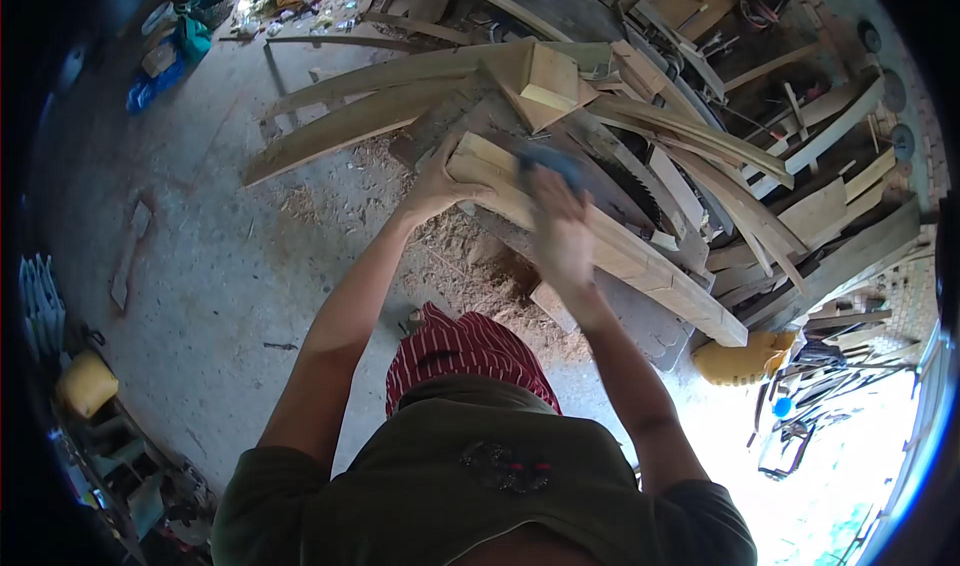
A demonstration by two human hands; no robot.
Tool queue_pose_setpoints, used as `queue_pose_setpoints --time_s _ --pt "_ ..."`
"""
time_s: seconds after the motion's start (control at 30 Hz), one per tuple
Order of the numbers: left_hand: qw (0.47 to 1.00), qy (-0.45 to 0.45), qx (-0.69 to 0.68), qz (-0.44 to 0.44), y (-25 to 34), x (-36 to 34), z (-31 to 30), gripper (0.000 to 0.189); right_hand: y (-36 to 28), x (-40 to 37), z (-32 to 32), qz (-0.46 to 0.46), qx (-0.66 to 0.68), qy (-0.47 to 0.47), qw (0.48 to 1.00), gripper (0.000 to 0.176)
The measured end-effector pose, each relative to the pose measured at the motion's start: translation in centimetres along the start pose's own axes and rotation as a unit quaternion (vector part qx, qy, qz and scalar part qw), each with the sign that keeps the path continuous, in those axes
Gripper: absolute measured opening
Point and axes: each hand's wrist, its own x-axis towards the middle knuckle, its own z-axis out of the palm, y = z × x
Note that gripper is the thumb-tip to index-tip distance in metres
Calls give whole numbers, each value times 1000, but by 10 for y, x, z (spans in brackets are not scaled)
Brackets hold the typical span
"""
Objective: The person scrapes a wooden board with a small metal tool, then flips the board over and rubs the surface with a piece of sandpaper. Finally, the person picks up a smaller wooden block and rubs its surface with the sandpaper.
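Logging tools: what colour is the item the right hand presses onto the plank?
Blue; the item under the right hand on the plank shows best in head view.

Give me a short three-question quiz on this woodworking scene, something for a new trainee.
1. True or false: the left hand grips one end of the wooden plank.
2. What colour is the thing at the fingertips of the right hand? A red, B blue, C yellow.
3. Fill in: the pale heap on the floor beneath the plank is ____.

Key
1. True.
2. B: the blue object lies on the plank.
3. Sawdust.
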Motion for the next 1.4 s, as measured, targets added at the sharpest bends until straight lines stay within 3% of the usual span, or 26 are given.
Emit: queue_pose_setpoints --time_s 0.1,0.17,0.2,0.23,0.3,0.37,0.43,0.47,0.53,0.6,0.7,0.77,0.8,0.83,0.9,0.93,0.97,1.03,1.1,1.2,1.27,1.37,1.4 --pt "997 30 44 60 -5 0 -3 83 -55 62 44 -52 53 38 997 53" --pt "996 -13 -36 -82 -12 -1 -9 76 -59 81 52 -57 56 34 996 53" --pt "997 3 0 -71 -16 3 -8 76 -59 84 51 -69 59 24 996 53" --pt "997 4 -2 -71 -15 4 -6 76 -51 78 44 -70 57 23 996 53" --pt "997 17 67 40 -11 2 -6 84 -23 48 17 -111 114 -19 987 56" --pt "998 40 38 9 -7 -2 -4 91 3 8 -3 -66 83 -14 994 56" --pt "999 -8 26 -40 13 -6 -4 96 32 -34 -11 -64 33 17 997 54" --pt "997 9 72 -28 1 -6 -4 95 36 -39 -12 -71 37 9 997 54" --pt "999 -8 29 -33 2 -9 -7 93 39 -46 -14 -69 34 33 996 53" --pt "999 -40 -13 -29 7 -6 -2 90 14 -12 -6 -101 22 0 995 57" --pt "993 -34 -113 5 1 -7 -5 79 -41 55 36 -148 59 41 986 55" --pt "984 -10 34 -174 -3 -9 -11 75 -55 77 52 -148 48 66 986 55" --pt "978 -27 101 -183 -7 -7 -14 74 -56 81 54 -157 39 61 985 57" --pt "977 -35 99 -184 -10 -9 -11 74 -54 82 55 -167 29 54 984 59" --pt "993 -12 -102 -59 -16 -11 -7 75 -33 55 34 -165 54 19 985 59" --pt "992 -15 -115 -38 -17 -9 -7 79 -18 34 24 -147 68 1 987 62" --pt "992 -6 -117 -41 -10 -11 -5 79 -1 13 12 -126 46 -16 991 65" --pt "999 12 12 -52 14 -14 -2 88 32 -24 -6 -81 44 -10 996 67" --pt "997 24 33 -67 13 -15 -5 90 55 -50 -14 -45 33 9 998 57" --pt "999 -16 34 -38 10 -10 -4 85 46 -42 -4 -79 -17 -12 997 57" --pt "995 -34 -73 -60 8 -12 -5 83 5 0 3 -99 -10 -34 994 60" --pt "999 -1 51 -11 10 -12 -5 83 -48 55 31 -106 13 -19 994 58" --pt "998 11 20 -62 -3 -11 -7 84 -54 64 36 -97 11 -14 995 58"
